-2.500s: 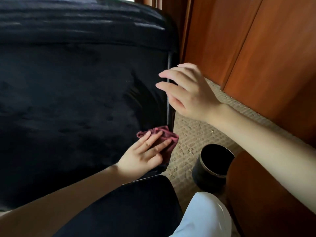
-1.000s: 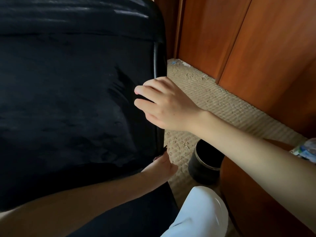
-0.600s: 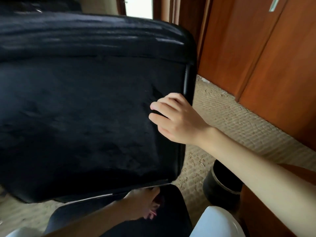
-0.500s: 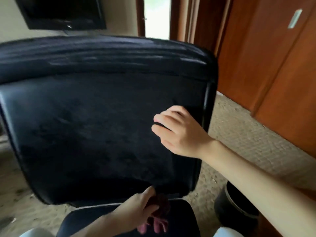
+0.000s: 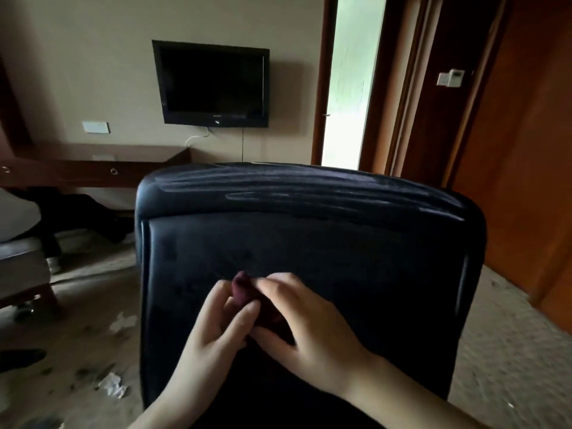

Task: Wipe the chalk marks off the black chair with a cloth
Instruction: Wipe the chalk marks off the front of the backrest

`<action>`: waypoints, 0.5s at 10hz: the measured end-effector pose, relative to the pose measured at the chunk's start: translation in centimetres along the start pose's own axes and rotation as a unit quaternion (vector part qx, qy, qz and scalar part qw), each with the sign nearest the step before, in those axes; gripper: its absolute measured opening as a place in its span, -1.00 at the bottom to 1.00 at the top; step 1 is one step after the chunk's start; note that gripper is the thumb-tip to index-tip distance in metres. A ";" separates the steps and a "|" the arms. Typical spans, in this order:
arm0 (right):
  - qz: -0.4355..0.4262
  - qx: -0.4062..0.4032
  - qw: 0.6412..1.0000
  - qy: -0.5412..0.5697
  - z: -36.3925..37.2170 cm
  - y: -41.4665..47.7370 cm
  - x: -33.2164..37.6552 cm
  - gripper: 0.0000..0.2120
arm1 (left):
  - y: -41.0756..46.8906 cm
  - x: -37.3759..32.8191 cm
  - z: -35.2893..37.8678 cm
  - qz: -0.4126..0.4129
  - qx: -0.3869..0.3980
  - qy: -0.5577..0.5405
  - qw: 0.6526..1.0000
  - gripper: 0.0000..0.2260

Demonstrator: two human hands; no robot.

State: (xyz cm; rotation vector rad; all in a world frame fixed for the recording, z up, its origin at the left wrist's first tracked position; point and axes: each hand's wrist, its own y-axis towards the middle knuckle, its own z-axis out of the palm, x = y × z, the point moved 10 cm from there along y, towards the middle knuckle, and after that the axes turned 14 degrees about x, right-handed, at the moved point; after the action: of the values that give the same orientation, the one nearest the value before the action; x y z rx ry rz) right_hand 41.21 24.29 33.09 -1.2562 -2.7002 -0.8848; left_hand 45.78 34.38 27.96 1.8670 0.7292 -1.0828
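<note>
Left hand (image 5: pixel 216 332): fingers curled, pinching the cloth (image 5: pixel 240 289) from its side. Right hand (image 5: pixel 305 332): pinches the other side, thumb and fingers bent over it. The cloth is a small dark-red wad bunched between both hands, in front of the middle of the chair (image 5: pixel 371 258) back. Can't tell if it touches the chair.

Handling guess: the cloth is light, soft and floppy. Best folded into a pad and pressed under flat fingers so it doesn't slip out. The chair back looks like smooth, slick upholstery (chalk should lift easily, may smear).

Chalk marks (image 5: pixel 309 193) run as pale streaks along the top roll, well above the hands. Probably the part left to wipe.

Room: wooden desk (image 5: pixel 93 171), TV (image 5: pixel 213 83) on the wall, bright doorway (image 5: pixel 353 82), wood panels (image 5: pixel 526 165). Carpet (image 5: pixel 77 335) is littered with scraps.
</note>
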 end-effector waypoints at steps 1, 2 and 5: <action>0.014 -0.047 0.998 0.030 -0.5 0.2 -0.5 -0.58 | 0.3 -2.4 0.1 0.013 0.007 -0.005 1.000 -0.86; 0.007 -0.130 0.991 -0.004 -3.0 0.5 -0.8 -0.71 | 1.4 -5.7 -0.6 0.097 0.004 0.104 0.990 -0.76; 0.042 -0.277 0.942 -0.187 -9.0 9.6 -1.9 -0.67 | 5.2 -6.1 -18.8 0.032 -0.294 0.264 0.918 -0.68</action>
State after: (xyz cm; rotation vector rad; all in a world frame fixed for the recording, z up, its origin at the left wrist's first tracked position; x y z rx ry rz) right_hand 47.56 23.32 44.75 -1.7834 -2.7253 -1.6223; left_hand 54.65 47.85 40.51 1.6264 1.1417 -0.2391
